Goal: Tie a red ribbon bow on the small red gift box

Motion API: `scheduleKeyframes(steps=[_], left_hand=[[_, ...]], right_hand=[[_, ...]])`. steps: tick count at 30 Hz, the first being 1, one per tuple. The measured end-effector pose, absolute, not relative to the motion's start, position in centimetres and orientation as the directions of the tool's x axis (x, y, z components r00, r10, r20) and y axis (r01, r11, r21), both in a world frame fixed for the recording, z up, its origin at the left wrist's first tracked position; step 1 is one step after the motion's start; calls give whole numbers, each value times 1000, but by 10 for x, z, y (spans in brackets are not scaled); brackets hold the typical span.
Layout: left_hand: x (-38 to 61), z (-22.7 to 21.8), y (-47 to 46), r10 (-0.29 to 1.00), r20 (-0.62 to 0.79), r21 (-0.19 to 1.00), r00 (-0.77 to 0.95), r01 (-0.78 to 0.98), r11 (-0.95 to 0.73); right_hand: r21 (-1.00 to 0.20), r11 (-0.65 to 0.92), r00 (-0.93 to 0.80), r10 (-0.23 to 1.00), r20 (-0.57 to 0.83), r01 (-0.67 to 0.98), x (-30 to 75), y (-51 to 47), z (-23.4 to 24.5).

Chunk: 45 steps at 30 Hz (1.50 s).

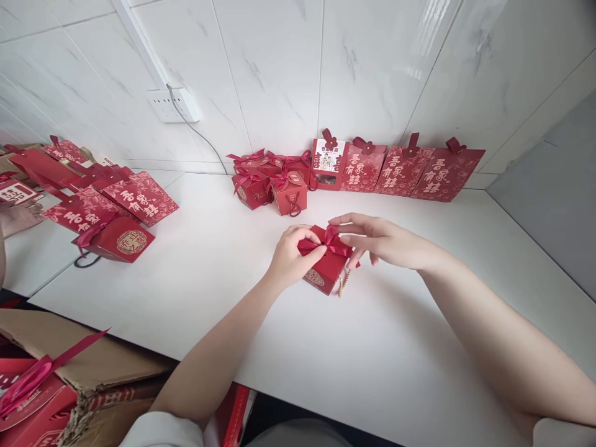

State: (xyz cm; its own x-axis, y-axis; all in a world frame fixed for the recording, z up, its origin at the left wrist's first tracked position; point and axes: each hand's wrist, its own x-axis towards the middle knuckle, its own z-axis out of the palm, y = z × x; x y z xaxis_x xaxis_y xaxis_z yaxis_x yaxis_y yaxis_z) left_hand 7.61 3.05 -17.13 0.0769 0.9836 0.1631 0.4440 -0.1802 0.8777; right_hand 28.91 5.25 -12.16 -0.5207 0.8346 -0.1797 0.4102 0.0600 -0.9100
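Note:
A small red gift box (326,277) stands on the white table in front of me, with a gold round emblem on its near side and a twisted cream cord at its right. A dark pink ribbon bow (332,238) is tied across its top. My left hand (294,253) comes in from the left, thumb and finger closed together on the ribbon beside the knot. On the other side, my right hand (375,239) has its fingers apart, the tips at the bow's right loop. Whether those tips touch the ribbon, I cannot tell.
Several ribboned red boxes (289,191) cluster near the wall, beside a row of red bags (401,171). More red bags (145,197) and a box (125,239) stand at left, near another person's hand (21,217). An open carton (93,354) of red boxes sits below the table's front edge.

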Motion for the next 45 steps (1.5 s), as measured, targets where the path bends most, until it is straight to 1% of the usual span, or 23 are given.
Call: scheduleKeyframes(steps=[2, 4, 5, 7, 8, 9, 10, 11, 13, 14, 16, 19, 22, 25, 31, 37, 40, 45], left_hand=[[70, -166, 33, 986, 138, 922, 95, 350, -163], [61, -160, 36, 993, 107, 948, 49, 296, -116], [56, -158, 37, 996, 89, 949, 15, 304, -89], [48, -154, 39, 999, 35, 927, -25, 374, -23], [44, -153, 39, 1000, 1, 907, -24, 421, 9], [41, -152, 40, 999, -34, 887, -10, 460, 35], [39, -151, 39, 998, -68, 871, 15, 488, 52], [37, -150, 39, 994, -96, 862, 44, 503, 61], [35, -149, 39, 987, -124, 864, 104, 501, 56], [34, -148, 39, 983, -129, 870, 130, 490, 49], [34, -146, 39, 976, -127, 886, 177, 462, 32], [35, -144, 38, 964, -118, 905, 237, 425, 6], [35, -144, 38, 963, -92, 911, 253, 411, -21], [36, -145, 38, 964, -75, 906, 254, 421, -40], [34, -146, 39, 957, -94, 916, 276, 399, -25], [33, -145, 41, 963, -84, 923, 257, 383, -21], [32, -144, 40, 968, -77, 915, 238, 402, -26], [30, -140, 40, 933, -91, 915, 348, 399, -59]], right_hand=[[-913, 54, -419, 898, -133, 404, 293, 55, -118], [-884, 131, -270, 963, 5, 449, 295, 57, -119], [-847, 200, -210, 972, 107, 493, 295, 58, -121], [-747, 338, -165, 940, 299, 573, 292, 58, -127], [-711, 377, -169, 922, 348, 594, 289, 58, -131], [-699, 385, -182, 919, 350, 603, 287, 59, -135], [-710, 364, -200, 931, 307, 603, 284, 59, -139], [-735, 319, -216, 948, 236, 599, 281, 60, -142], [-784, 220, -239, 966, 94, 581, 277, 62, -149], [-805, 188, -255, 966, 48, 563, 275, 64, -151], [-848, 166, -299, 954, 9, 503, 274, 66, -154], [-893, 177, -357, 934, 20, 414, 275, 67, -155], [-910, 195, -379, 924, 45, 367, 277, 67, -155], [-901, 206, -354, 933, 64, 381, 278, 68, -155], [-864, 209, -325, 944, 56, 458, 277, 72, -159], [-864, 210, -346, 937, 44, 457, 277, 71, -159], [-876, 202, -364, 931, 33, 437, 278, 72, -159], [-894, 202, -409, 912, 24, 399, 279, 73, -160]])
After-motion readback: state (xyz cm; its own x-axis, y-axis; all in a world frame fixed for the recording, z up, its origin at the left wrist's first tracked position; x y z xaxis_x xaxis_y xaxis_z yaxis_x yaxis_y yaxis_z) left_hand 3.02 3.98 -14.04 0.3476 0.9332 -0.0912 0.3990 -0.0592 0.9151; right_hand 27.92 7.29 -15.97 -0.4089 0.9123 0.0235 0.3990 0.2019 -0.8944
